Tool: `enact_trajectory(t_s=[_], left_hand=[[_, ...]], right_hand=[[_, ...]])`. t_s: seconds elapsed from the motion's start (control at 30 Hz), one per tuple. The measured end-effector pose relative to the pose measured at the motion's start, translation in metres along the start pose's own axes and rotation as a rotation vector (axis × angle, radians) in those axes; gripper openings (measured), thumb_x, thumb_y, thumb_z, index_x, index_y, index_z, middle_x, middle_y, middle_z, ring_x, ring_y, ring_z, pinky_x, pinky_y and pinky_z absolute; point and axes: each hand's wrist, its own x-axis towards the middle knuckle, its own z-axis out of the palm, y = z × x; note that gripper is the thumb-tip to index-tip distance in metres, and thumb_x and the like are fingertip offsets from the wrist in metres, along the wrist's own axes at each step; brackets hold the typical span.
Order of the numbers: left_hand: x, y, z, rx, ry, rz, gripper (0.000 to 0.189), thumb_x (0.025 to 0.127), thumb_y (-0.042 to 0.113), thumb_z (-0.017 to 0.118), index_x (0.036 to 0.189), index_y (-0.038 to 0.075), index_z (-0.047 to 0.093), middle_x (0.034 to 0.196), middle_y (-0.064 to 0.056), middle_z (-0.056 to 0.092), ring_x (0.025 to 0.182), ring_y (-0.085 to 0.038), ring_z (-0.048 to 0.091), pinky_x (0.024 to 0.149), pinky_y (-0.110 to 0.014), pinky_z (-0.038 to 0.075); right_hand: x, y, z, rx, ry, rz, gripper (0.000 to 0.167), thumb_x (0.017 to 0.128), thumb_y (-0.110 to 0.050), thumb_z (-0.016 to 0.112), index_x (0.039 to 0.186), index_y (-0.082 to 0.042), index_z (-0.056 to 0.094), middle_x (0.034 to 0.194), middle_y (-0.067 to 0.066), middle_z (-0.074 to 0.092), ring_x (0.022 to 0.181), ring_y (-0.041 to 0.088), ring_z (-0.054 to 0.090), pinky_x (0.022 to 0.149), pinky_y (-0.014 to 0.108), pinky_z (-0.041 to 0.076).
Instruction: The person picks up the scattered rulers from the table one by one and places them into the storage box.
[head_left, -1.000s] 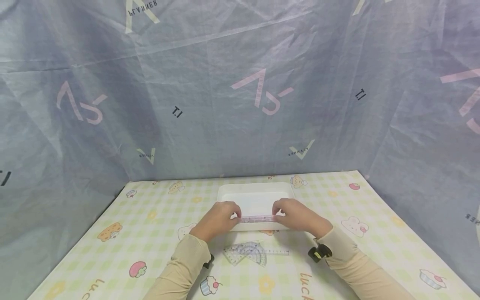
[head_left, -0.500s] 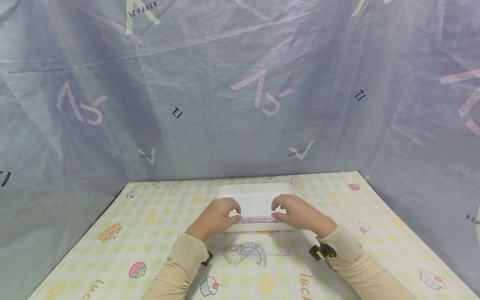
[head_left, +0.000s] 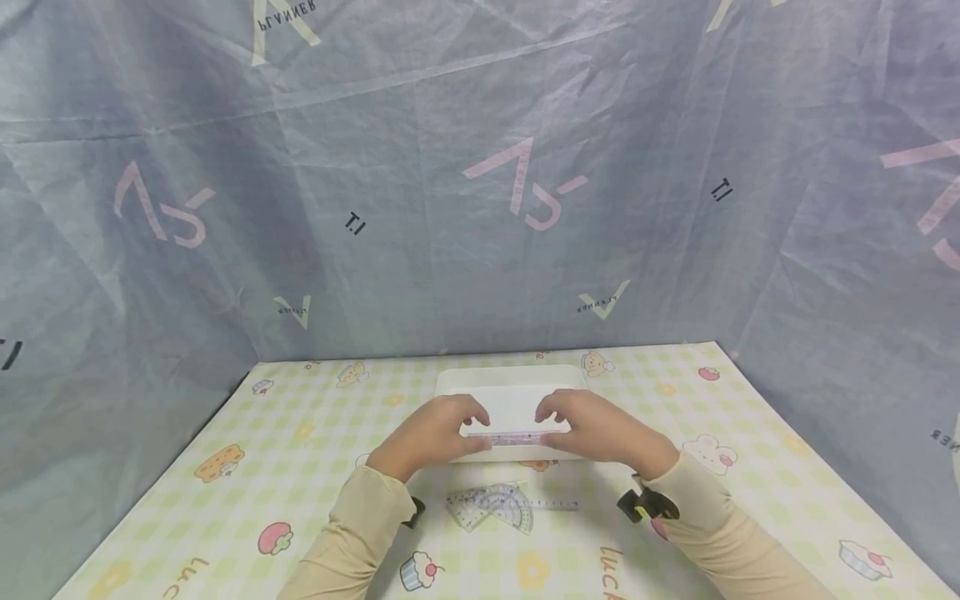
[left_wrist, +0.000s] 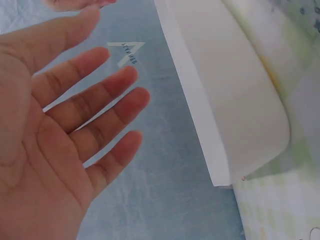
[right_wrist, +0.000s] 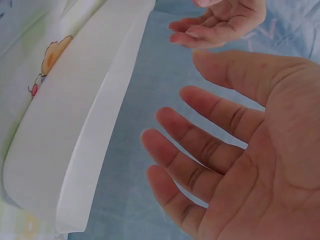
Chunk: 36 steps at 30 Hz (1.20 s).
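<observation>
Two loose hands above a pink strip in the white tray

A thin pinkish strip (head_left: 516,439), partly see-through, lies lengthwise in the white tray (head_left: 512,377), along the wall nearest to the person; from where I stand, its markings are too small to read. Both forearms reach forward from the near side, and the wrists bend inward, so that the left hand (head_left: 438,429) and the right hand (head_left: 600,429) face each other over this near wall. The strip is between them, and in the head view the thumbs cover its two ends. The wrist views show both palms with the fingers apart and softly bent, and nothing is held in either of them. The hands are well opened and stand clear of the tray's outer wall.

Nearer to the person, on the worktop (head_left: 337,467), a clear set square (head_left: 467,510), a clear protractor (head_left: 513,504) and a clear ruler (head_left: 557,504) overlap one another; which one is on top, I cannot tell. Light beige sleeves (head_left: 352,525) cover the arms, with a black device (head_left: 649,504) at the right wrist. Behind the worktop hangs a grey-blue curtain (head_left: 420,275).
</observation>
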Motion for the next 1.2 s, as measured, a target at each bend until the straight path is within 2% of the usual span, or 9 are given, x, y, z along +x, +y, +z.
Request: enact_trajectory(t_s=[0.2, 0.33, 0.43, 0.57, 0.67, 0.93, 1.07, 1.2], left_hand=[[0.0, 0.003, 0.001, -0.024, -0.045, 0.02, 0.027, 0.083, 0.022, 0.079, 0.107, 0.01, 0.072, 0.105, -0.004, 0.071, 0.093, -0.02, 0.063, 0.083, -0.035, 0.052], [-0.001, 0.006, 0.002, -0.018, -0.072, 0.04, 0.03, 0.08, 0.022, 0.082, 0.105, 0.01, 0.072, 0.104, -0.003, 0.071, 0.09, -0.015, 0.062, 0.083, -0.033, 0.052], [-0.001, 0.008, 0.003, -0.025, -0.105, 0.041, 0.032, 0.078, 0.023, 0.084, 0.106, 0.01, 0.073, 0.105, -0.002, 0.072, 0.091, -0.017, 0.063, 0.084, -0.032, 0.052], [-0.001, 0.01, 0.007, -0.034, -0.156, 0.013, 0.036, 0.077, 0.025, 0.085, 0.109, 0.012, 0.073, 0.106, 0.004, 0.071, 0.096, -0.019, 0.065, 0.085, -0.029, 0.052], [-0.001, 0.011, 0.009, -0.036, -0.194, -0.007, 0.036, 0.077, 0.026, 0.085, 0.109, 0.014, 0.074, 0.106, 0.009, 0.07, 0.096, -0.015, 0.065, 0.084, -0.028, 0.052], [-0.001, 0.013, 0.018, -0.011, -0.266, -0.023, 0.032, 0.076, 0.027, 0.086, 0.104, 0.017, 0.075, 0.1, 0.01, 0.07, 0.081, -0.003, 0.058, 0.077, -0.024, 0.051], [-0.002, 0.015, 0.022, 0.001, -0.294, -0.043, 0.033, 0.075, 0.027, 0.087, 0.104, 0.019, 0.075, 0.102, 0.011, 0.071, 0.087, -0.004, 0.061, 0.081, -0.025, 0.052], [-0.002, 0.018, 0.026, 0.023, -0.316, -0.056, 0.034, 0.073, 0.026, 0.088, 0.104, 0.021, 0.075, 0.102, 0.012, 0.071, 0.092, -0.005, 0.063, 0.084, -0.027, 0.053]], right_hand=[[0.0, -0.005, 0.001, 0.035, -0.029, -0.011, 0.023, 0.087, -0.017, 0.074, 0.108, -0.011, 0.069, 0.104, -0.002, 0.069, 0.093, 0.021, 0.065, 0.081, 0.036, 0.053], [0.0, -0.009, 0.002, 0.05, -0.044, -0.01, 0.027, 0.084, -0.022, 0.078, 0.108, -0.014, 0.069, 0.104, -0.006, 0.069, 0.095, 0.02, 0.065, 0.083, 0.037, 0.052], [-0.001, -0.011, 0.003, 0.053, -0.059, -0.013, 0.03, 0.082, -0.025, 0.08, 0.108, -0.014, 0.069, 0.105, -0.006, 0.069, 0.096, 0.02, 0.065, 0.084, 0.037, 0.053], [-0.001, -0.013, 0.006, 0.061, -0.087, -0.016, 0.031, 0.083, -0.024, 0.08, 0.11, -0.012, 0.069, 0.107, -0.002, 0.07, 0.098, 0.021, 0.065, 0.085, 0.037, 0.053], [-0.001, -0.015, 0.008, 0.068, -0.122, -0.005, 0.032, 0.083, -0.022, 0.079, 0.111, -0.011, 0.07, 0.108, -0.001, 0.07, 0.097, 0.021, 0.066, 0.084, 0.036, 0.054], [0.0, -0.019, 0.016, 0.067, -0.211, 0.031, 0.028, 0.083, -0.015, 0.078, 0.109, -0.011, 0.072, 0.106, -0.002, 0.072, 0.092, 0.017, 0.065, 0.082, 0.033, 0.053], [-0.001, -0.02, 0.018, 0.071, -0.245, 0.025, 0.025, 0.08, -0.012, 0.078, 0.104, -0.011, 0.072, 0.099, -0.002, 0.071, 0.09, 0.016, 0.065, 0.079, 0.032, 0.053], [-0.003, -0.022, 0.019, 0.063, -0.289, 0.06, 0.03, 0.077, -0.012, 0.08, 0.107, -0.011, 0.071, 0.098, -0.003, 0.071, 0.091, 0.015, 0.065, 0.079, 0.032, 0.053]])
